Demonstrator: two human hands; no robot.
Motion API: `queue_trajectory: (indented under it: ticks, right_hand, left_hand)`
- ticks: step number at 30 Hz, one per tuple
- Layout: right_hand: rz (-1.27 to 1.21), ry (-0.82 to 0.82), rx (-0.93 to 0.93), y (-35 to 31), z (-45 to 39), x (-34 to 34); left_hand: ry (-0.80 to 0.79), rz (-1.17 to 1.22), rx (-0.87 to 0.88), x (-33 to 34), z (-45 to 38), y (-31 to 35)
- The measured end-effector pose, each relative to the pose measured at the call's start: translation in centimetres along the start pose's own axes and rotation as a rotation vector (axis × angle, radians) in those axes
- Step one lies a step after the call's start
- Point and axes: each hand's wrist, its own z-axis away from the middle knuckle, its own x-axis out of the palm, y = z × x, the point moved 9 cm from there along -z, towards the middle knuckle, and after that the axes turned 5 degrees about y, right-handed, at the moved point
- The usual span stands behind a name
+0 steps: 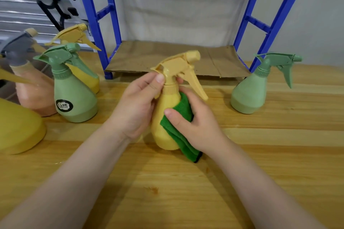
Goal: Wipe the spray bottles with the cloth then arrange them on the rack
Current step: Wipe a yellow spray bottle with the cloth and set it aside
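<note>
A yellow spray bottle [168, 106] stands upright in the middle of the wooden table [260, 154]. My left hand [137, 106] grips its neck just under the trigger head. My right hand [193, 121] presses a folded green cloth [183, 122] against the bottle's right side. Behind it stands the blue rack [275, 18], whose lowest shelf is covered with brown cardboard [167, 59] and holds no bottle.
On the left stand a green bottle with a black label [74, 95], a yellow bottle [85, 74] behind it, a peach bottle with a grey head [31, 87], and part of a large yellow bottle [16, 126]. Another green bottle [251, 89] stands at the right.
</note>
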Motion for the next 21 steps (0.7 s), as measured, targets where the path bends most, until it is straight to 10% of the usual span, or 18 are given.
queue_trajectory:
  ticks: [21]
  right_hand:
    - [0.334,0.245,-0.149,-1.3,-0.5,-1.8]
  left_hand:
    - [-0.007,-0.392,0.151,2.9,1.2,0.0]
